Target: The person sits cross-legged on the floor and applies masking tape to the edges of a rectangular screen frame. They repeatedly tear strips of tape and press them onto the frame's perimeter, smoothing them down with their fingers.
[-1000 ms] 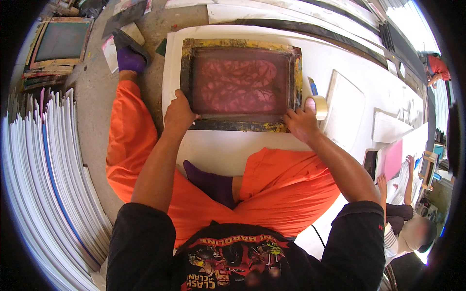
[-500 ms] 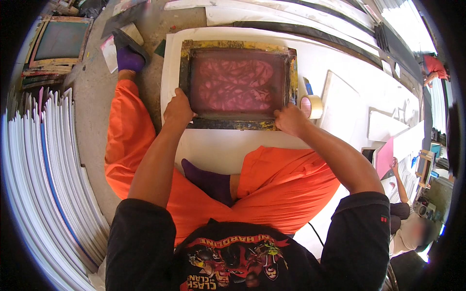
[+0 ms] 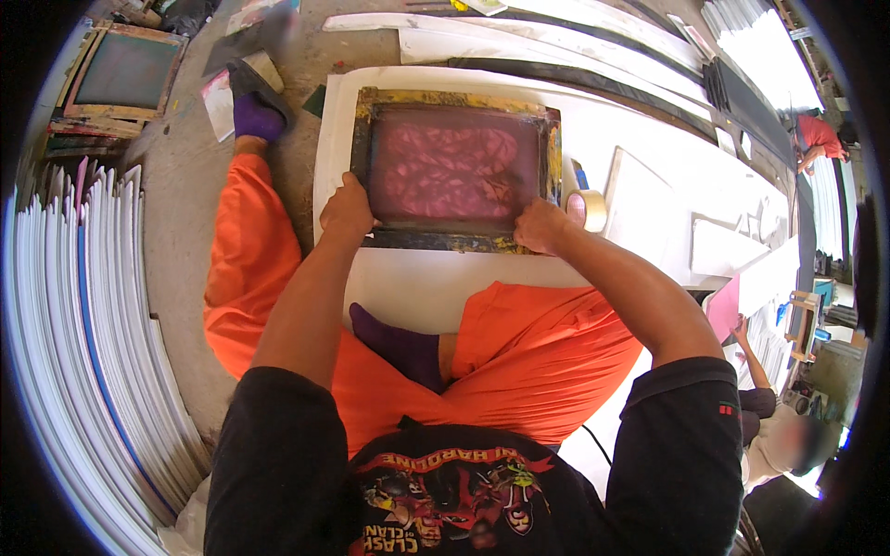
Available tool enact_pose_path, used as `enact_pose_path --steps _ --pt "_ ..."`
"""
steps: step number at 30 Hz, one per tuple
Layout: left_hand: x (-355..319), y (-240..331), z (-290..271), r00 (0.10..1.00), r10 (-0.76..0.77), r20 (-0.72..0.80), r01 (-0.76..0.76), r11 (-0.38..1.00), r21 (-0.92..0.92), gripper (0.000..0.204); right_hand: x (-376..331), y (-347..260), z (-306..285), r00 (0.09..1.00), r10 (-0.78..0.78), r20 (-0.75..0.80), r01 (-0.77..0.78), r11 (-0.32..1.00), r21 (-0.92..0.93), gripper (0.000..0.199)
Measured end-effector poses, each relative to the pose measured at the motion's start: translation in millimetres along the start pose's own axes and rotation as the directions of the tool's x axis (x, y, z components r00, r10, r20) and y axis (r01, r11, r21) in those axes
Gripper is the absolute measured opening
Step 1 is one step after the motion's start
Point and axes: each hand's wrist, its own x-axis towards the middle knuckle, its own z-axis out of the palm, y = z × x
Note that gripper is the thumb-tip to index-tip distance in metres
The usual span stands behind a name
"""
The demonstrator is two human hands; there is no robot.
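Note:
A screen printing frame (image 3: 445, 243) with paint-stained wooden bars lies flat on a white board in front of me. Through its dark mesh (image 3: 454, 171) shows a blotchy pinkish, crinkled pattern; what lies beneath cannot be made out. At the near left corner my left hand (image 3: 348, 209) grips the frame, fingers closed on its edge. My right hand (image 3: 545, 228) is closed on the near right corner. Right of the frame, close to my right hand, a roll of tape (image 3: 584, 211) stands on the board beside a blue-handled tool (image 3: 580, 176).
The white board (image 3: 399, 283) extends under my crossed legs. Upright white sheets (image 3: 83, 343) are stacked at left, with more wooden frames (image 3: 125, 69) beyond. Long strips (image 3: 556, 42) lie at the far side. Thin panels (image 3: 640, 199) rest at right; another person's arm (image 3: 756, 357) holds a pink sheet (image 3: 725, 310).
The view has shifted slightly. Both hands keep their grip on the frame's near corners, and the pale blotches seen through the mesh have changed shape.

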Motion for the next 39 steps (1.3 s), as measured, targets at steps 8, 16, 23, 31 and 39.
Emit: enact_pose_path --steps 8,16,23,31,39 --pt "3.7 -0.9 -1.2 1.000 0.002 0.024 -0.003 1.000 0.022 0.081 -1.8 4.5 -9.7 0.993 0.022 0.116 -0.016 0.999 -0.050 0.019" --pt "6.0 -14.3 0.6 0.998 0.060 -0.004 -0.060 0.997 0.055 0.084 -21.2 19.7 11.5 0.994 0.078 -0.074 -0.068 0.990 0.125 0.022" --pt "-0.5 -3.4 -5.9 0.998 0.066 0.023 -0.067 0.995 0.068 0.083 -21.1 -1.2 26.8 0.970 0.209 -0.125 -0.185 0.967 0.176 0.021" --pt "-1.6 -12.4 -9.3 0.991 0.133 0.030 -0.135 0.988 0.069 0.083 -17.5 -3.6 7.7 0.958 0.257 -0.124 -0.231 0.954 0.192 0.020" --pt "-6.2 -33.7 6.0 0.973 0.217 -0.083 -0.220 0.975 -0.022 0.073 -36.3 -15.8 40.0 0.858 0.434 -0.275 -0.315 0.867 0.385 0.020"
